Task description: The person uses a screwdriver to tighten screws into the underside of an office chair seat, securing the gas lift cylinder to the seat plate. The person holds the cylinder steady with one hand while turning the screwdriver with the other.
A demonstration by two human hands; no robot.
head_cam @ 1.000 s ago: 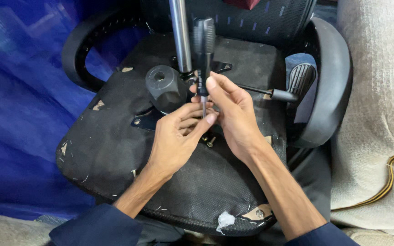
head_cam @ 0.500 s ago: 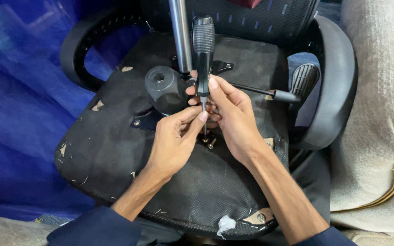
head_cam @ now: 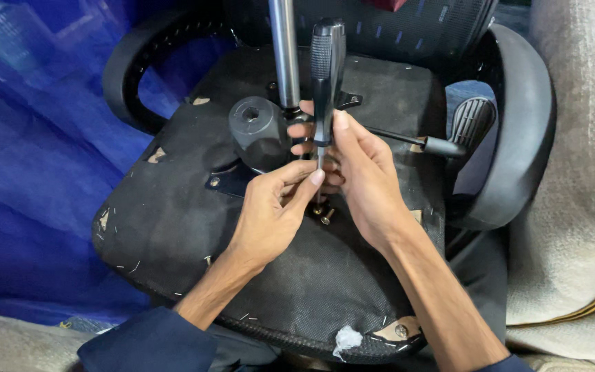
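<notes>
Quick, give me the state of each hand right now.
Left hand: closed, fingertips pinching the screwdriver shaft low down near the screw.
Right hand: closed around the upright screwdriver, below its black handle.

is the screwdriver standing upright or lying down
Upright. The screwdriver stands handle-up over the chair underside, with the right hand around it and the left hand at its shaft.
</notes>
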